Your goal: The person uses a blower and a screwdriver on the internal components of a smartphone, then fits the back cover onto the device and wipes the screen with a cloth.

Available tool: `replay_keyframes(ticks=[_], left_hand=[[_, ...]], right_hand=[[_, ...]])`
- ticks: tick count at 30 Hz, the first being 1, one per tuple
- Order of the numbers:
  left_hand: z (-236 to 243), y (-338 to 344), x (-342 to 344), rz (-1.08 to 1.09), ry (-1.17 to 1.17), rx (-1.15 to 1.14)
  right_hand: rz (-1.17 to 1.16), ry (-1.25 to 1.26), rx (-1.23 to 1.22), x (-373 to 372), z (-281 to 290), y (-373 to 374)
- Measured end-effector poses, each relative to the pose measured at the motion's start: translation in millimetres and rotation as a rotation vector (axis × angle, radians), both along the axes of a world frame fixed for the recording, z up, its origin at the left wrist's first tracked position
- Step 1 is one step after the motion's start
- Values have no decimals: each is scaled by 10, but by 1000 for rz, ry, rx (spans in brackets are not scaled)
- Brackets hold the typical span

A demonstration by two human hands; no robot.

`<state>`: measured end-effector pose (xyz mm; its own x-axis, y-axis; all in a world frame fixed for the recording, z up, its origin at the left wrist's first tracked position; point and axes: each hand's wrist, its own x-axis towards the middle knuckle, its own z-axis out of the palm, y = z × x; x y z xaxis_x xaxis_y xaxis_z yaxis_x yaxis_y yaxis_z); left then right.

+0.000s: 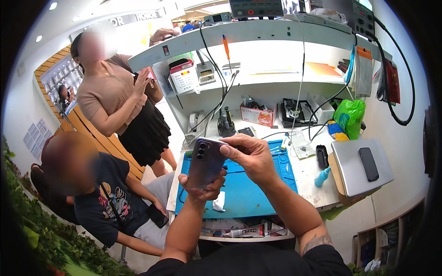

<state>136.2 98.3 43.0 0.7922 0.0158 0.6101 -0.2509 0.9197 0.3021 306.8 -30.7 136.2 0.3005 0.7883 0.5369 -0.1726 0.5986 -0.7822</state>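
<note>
A dark, glossy smartphone [206, 166] is held up above the blue work mat [251, 193], its back with the camera lenses facing me. My left hand [202, 189] grips it round the lower end, fingers on one edge and thumb on the other. At the upper right corner, my right hand [251, 156] pinches the phone between thumb and fingers. A crumpled white tissue [219, 201] lies on the mat below the phone. The phone's screen side is hidden.
A silver laptop [352, 158] with a black phone [368, 163] on it sits at the right, beside a blue bottle [322, 177]. Behind the mat stand a red-and-white box [258, 115] and a green bag [349, 117]. One person sits at the left; another stands behind. An open drawer [244, 232] holds tubes.
</note>
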Motion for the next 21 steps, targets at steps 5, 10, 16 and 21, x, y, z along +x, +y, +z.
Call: replay_keyframes(ticks=[5, 10, 16, 21], left_hand=[[-112, 97, -115, 87, 151, 20], [216, -2, -270, 349, 312, 334], [1313, 203, -695, 982, 406, 651], [2802, 842, -703, 1494, 578, 1000]], right_hand=[[-47, 17, -32, -16, -83, 70], [-42, 20, -10, 24, -196, 172], [-234, -149, -101, 44, -612, -136], [-242, -223, -457, 128, -1530, -636]])
